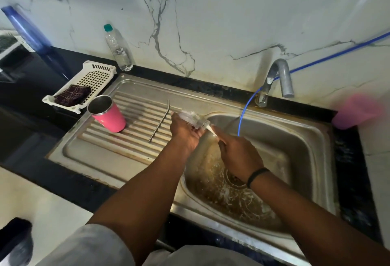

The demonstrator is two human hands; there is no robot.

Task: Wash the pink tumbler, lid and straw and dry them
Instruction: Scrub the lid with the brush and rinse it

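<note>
Over the left edge of the sink basin, the person's left hand grips the clear lid, fingers curled round its rim, holding it tilted under a thin stream of water from the blue hose that hangs down beside the tap. The right hand reaches in from the other side, fingers bent toward the lid's underside and touching it — the motion blur there hides whether they pinch it or only rub. The pink tumbler stands on the ribbed draining board, mouth up and leaning a little, well apart from the hands. The metal straw lies flat on the board between tumbler and lid. Behind the tumbler, a dark checked cloth sits folded in a white perforated tray — a water bottle leans against the marble wall.
</note>
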